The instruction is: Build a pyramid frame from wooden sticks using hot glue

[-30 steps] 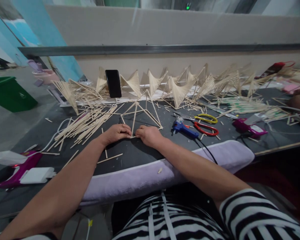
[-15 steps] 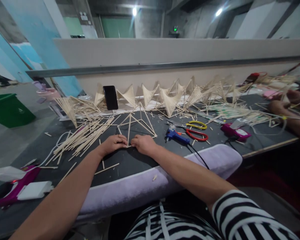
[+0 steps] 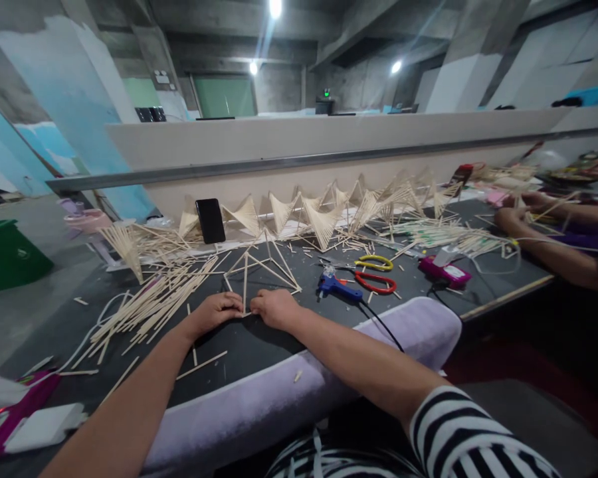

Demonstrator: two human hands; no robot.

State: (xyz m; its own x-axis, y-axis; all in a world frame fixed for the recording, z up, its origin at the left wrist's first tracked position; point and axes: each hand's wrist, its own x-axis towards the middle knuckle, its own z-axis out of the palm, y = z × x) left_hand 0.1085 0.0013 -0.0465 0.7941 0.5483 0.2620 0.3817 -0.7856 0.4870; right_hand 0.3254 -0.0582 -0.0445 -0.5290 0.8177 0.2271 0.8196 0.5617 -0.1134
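A small open frame of thin wooden sticks (image 3: 246,279) stands on the dark table in front of me. At its near bottom corner, my left hand (image 3: 218,312) is closed, fingertips pinching the base from the left. My right hand (image 3: 277,308) is closed on the same corner from the right, with a small gap between the two hands. The fingers hide most of the joint. Right of the frame lie a blue hot glue gun (image 3: 339,288) and scissors (image 3: 377,283) with one red and one yellow handle.
Loose sticks (image 3: 154,309) are heaped at the left. A phone (image 3: 210,220) leans upright behind, beside a row of finished twisted stick models (image 3: 323,222). A purple-pink power strip (image 3: 444,272) lies right; a co-worker's hands (image 3: 515,216) are beyond. A lilac padded cloth (image 3: 299,392) covers the front edge.
My head view has tilted up and shifted slightly right, so the table sits lower and further left. Both hands keep their hold on the frame's near corner.
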